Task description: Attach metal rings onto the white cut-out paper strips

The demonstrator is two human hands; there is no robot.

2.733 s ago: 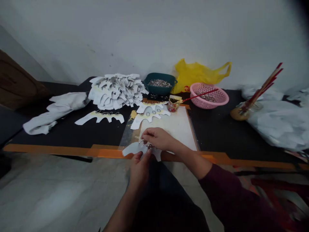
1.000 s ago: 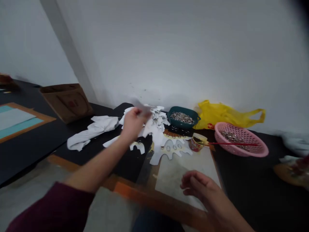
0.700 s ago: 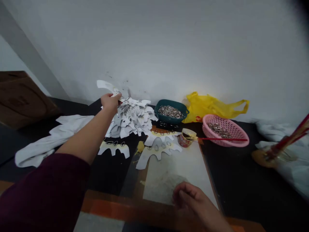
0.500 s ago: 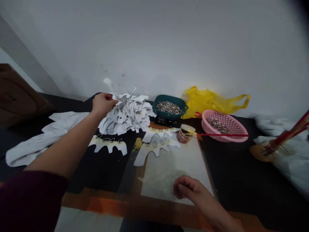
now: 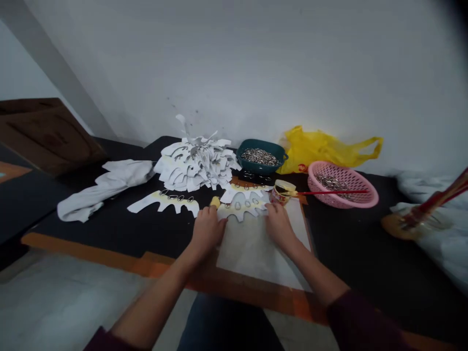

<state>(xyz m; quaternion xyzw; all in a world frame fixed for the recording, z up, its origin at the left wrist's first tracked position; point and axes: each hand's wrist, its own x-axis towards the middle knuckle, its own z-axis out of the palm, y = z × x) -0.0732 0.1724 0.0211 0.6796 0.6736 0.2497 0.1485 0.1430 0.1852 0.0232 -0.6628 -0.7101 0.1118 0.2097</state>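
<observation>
My left hand (image 5: pixel 207 228) is closed at the left end of a white scalloped piece (image 5: pixel 239 213) with metal rings lying along its yellowish upper band. At its right end my right hand (image 5: pixel 279 225) pinches the same piece. It lies over the far part of a pale sheet (image 5: pixel 252 251). Just behind it is a second ringed white piece (image 5: pixel 228 195). Another ringed piece (image 5: pixel 149 201) rests on the black table to the left. My fingers hide both ends of the held piece.
Behind stand a heap of white cutouts (image 5: pixel 199 168), a teal basket (image 5: pixel 261 168) of rings and a pink basket (image 5: pixel 356 187). A glue tub (image 5: pixel 278 196) has a red-handled brush (image 5: pixel 321 193) across it. A yellow bag (image 5: pixel 321 144), white cloth (image 5: pixel 109 187) and cardboard box (image 5: pixel 54 136) lie around.
My left hand has come from the white heap down and right to the ringed piece. My right hand has moved forward from the near part of the sheet to its other end.
</observation>
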